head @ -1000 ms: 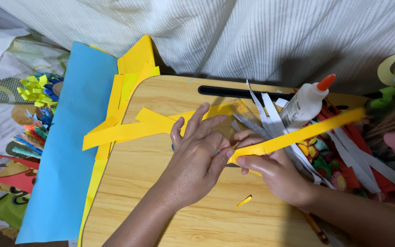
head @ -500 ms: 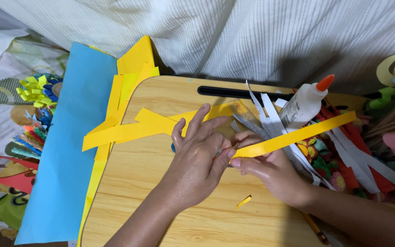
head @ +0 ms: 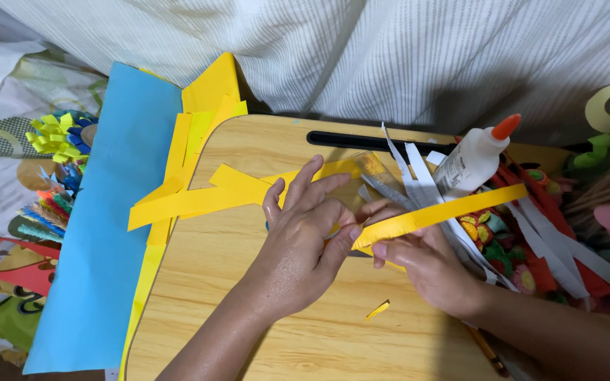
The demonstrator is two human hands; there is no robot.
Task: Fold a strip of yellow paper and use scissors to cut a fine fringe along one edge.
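A wooden table is carrying a blue sheet at its left, loose yellow strips across the middle and a glue bottle at far right. Both hands are pinching one yellow strip just right of centre: the left hand is closing thumb against forefinger on its near end, the right hand closing its grip from below. Pulling unevenly could tear or crease the paper, I judge.

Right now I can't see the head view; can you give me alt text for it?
Two hands, left hand and right hand, pinch a long yellow paper strip over a wooden lap table. More yellow strips, white strips and a glue bottle lie behind.
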